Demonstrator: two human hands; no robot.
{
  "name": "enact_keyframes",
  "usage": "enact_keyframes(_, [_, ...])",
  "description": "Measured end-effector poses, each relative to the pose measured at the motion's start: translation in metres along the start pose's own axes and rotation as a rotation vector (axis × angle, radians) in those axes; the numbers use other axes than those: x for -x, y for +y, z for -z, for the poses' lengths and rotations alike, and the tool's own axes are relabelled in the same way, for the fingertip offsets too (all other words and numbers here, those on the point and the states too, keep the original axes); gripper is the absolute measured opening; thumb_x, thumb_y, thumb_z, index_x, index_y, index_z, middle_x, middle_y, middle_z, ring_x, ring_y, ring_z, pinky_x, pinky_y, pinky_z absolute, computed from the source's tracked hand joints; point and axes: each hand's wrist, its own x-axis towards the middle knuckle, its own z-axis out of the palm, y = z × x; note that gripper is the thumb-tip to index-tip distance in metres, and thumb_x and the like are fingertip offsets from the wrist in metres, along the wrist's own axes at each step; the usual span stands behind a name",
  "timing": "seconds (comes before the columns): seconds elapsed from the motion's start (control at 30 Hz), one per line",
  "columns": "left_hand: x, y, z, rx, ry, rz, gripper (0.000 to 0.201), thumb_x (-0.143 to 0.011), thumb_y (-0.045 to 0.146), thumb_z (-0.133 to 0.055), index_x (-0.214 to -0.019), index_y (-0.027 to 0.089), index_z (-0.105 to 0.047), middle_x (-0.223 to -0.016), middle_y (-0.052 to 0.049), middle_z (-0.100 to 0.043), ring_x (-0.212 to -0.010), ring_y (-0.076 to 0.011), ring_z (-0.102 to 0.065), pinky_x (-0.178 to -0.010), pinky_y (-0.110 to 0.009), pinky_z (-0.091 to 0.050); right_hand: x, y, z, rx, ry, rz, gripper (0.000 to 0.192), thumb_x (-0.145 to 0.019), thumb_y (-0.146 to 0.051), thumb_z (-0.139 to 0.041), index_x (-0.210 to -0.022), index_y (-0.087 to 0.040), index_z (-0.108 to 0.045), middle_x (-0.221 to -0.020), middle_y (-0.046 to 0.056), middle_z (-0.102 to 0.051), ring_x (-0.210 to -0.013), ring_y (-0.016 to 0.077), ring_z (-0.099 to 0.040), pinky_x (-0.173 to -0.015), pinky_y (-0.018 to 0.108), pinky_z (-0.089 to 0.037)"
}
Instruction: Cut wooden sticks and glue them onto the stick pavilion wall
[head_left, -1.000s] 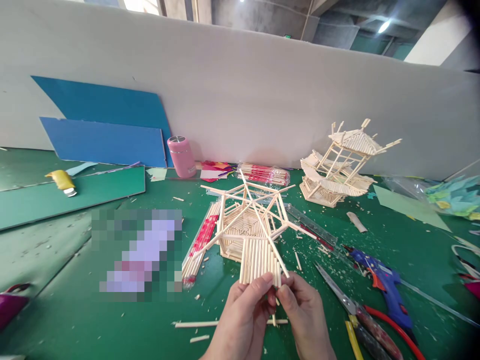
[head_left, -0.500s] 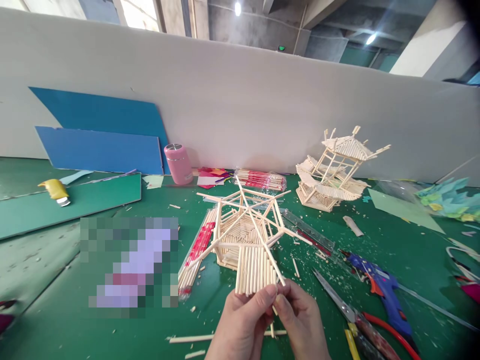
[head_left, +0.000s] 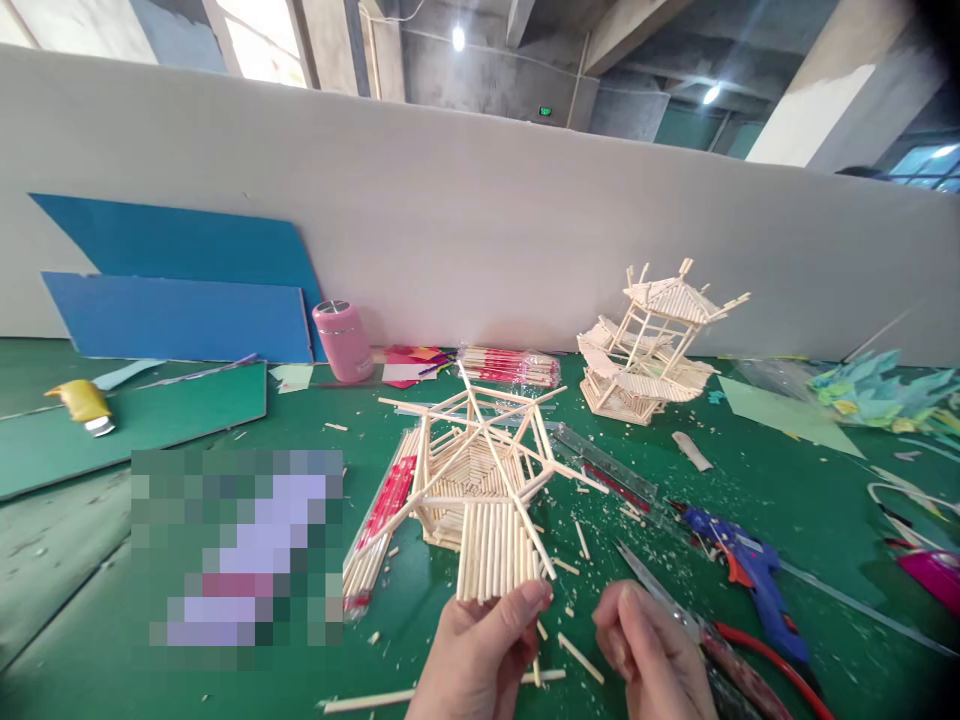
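My left hand (head_left: 484,640) pinches the lower right corner of a panel of thin wooden sticks (head_left: 496,545) laid side by side, thumb on top. The panel slopes down from a six-sided stick frame (head_left: 474,470), its upper edge at the frame's front bar; whether it is glued there I cannot tell. A long stick (head_left: 534,530) slants along the panel's right side. Apart from the model, my right hand (head_left: 649,640) has its fingers curled together; anything inside them is hidden. Just beside that hand lie open-bladed scissors (head_left: 660,590).
A blue glue gun (head_left: 742,555) lies at right. Behind stand a finished-looking stick pavilion (head_left: 652,350) and a pink flask (head_left: 343,342). Packs of sticks (head_left: 390,505) flank the model on the left, with offcuts (head_left: 581,658) scattered around. A yellow cutter (head_left: 81,404) rests at far left.
My right hand has let go of the panel's corner and moved right, towards the scissors. The left hand keeps its grip. The whole view has shifted slightly.
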Motion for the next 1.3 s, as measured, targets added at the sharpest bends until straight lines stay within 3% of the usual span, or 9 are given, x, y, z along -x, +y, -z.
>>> enact_keyframes(0.13, [0.006, -0.003, 0.007, -0.114, -0.016, 0.031, 0.016, -0.056, 0.023, -0.08, -0.058, 0.011, -0.07, -0.051, 0.001, -0.057, -0.051, -0.0071, -0.044, -0.054, -0.017, -0.036, 0.001, -0.003, 0.012, 0.062, 0.011, 0.005, 0.037, -0.078, -0.051, -0.054, -0.062, -0.019, -0.055, -0.052, -0.006, -0.032, -0.049, 0.01, -0.03, -0.044, 0.022, -0.023])
enact_keyframes(0.37, [0.012, -0.022, 0.038, -0.348, -0.014, 0.092, 0.02, -0.06, 0.034, -0.077, -0.059, 0.016, -0.067, -0.055, 0.002, -0.058, -0.054, -0.0077, -0.041, -0.055, -0.018, -0.031, -0.002, -0.005, 0.04, 0.189, 0.119, 0.101, 0.024, -0.082, -0.043, -0.054, -0.071, -0.021, -0.056, -0.056, -0.005, -0.04, -0.051, 0.0102, -0.036, -0.049, 0.021, -0.035])
enact_keyframes(0.53, [0.011, -0.036, 0.045, -0.467, -0.065, 0.085, 0.024, -0.061, 0.037, -0.076, -0.059, 0.015, -0.065, -0.053, 0.002, -0.056, -0.054, -0.0083, -0.041, -0.054, -0.02, -0.029, 0.013, 0.002, 0.037, 0.426, -0.107, 0.102, 0.02, -0.082, -0.039, -0.055, -0.094, -0.024, -0.056, -0.072, -0.001, -0.054, -0.063, 0.013, -0.05, -0.056, 0.02, -0.043])
enact_keyframes(0.63, [0.009, -0.042, 0.045, -0.543, -0.137, 0.062, 0.028, -0.063, 0.04, -0.074, -0.059, 0.014, -0.063, -0.052, 0.003, -0.053, -0.053, -0.0087, -0.039, -0.053, -0.021, -0.028, 0.021, 0.007, 0.027, 0.472, -0.304, 0.104, 0.015, -0.084, -0.036, -0.051, -0.086, -0.022, -0.056, -0.07, -0.001, -0.052, -0.062, 0.0138, -0.05, -0.056, 0.022, -0.043])
enact_keyframes(0.73, [0.006, -0.043, 0.046, -0.632, -0.154, 0.028, 0.029, -0.066, 0.04, -0.069, -0.06, 0.014, -0.061, -0.055, 0.003, -0.05, -0.053, -0.0095, -0.036, -0.052, -0.023, -0.027, 0.022, 0.009, 0.019, 0.515, -0.404, 0.154, 0.019, -0.087, -0.033, -0.046, -0.074, -0.02, -0.052, -0.067, -0.001, -0.048, -0.06, 0.0137, -0.047, -0.054, 0.023, -0.04])
enact_keyframes(0.97, [0.004, -0.035, 0.041, -0.893, -0.122, -0.128, 0.021, -0.069, 0.033, -0.059, -0.058, 0.015, -0.057, -0.053, 0.003, -0.043, -0.053, -0.0118, -0.035, -0.05, -0.025, -0.027, 0.016, 0.004, 0.012, 0.577, -0.453, 0.152, 0.02, -0.086, -0.031, -0.044, -0.071, -0.02, -0.049, -0.065, -0.002, -0.046, -0.058, 0.0136, -0.045, -0.053, 0.024, -0.038])
enact_keyframes(1.17, [0.003, -0.036, 0.04, -0.831, -0.123, -0.095, 0.024, -0.07, 0.036, -0.058, -0.062, 0.013, -0.058, -0.059, -0.001, -0.052, -0.057, -0.0134, -0.041, -0.053, -0.026, -0.031, 0.015, 0.003, 0.01, 0.567, -0.457, 0.12, 0.021, -0.086, -0.032, -0.043, -0.069, -0.02, -0.047, -0.065, -0.002, -0.046, -0.059, 0.014, -0.045, -0.054, 0.024, -0.038])
enact_keyframes(1.3, [0.002, -0.034, 0.042, -0.755, -0.122, -0.055, 0.026, -0.07, 0.037, -0.062, -0.058, 0.014, -0.058, -0.053, 0.003, -0.048, -0.052, -0.0105, -0.036, -0.05, -0.024, -0.027, 0.014, 0.002, 0.01, 0.512, -0.456, 0.06, 0.023, -0.087, -0.035, -0.045, -0.07, -0.02, -0.049, -0.066, -0.002, -0.046, -0.06, 0.0133, -0.044, -0.055, 0.023, -0.038])
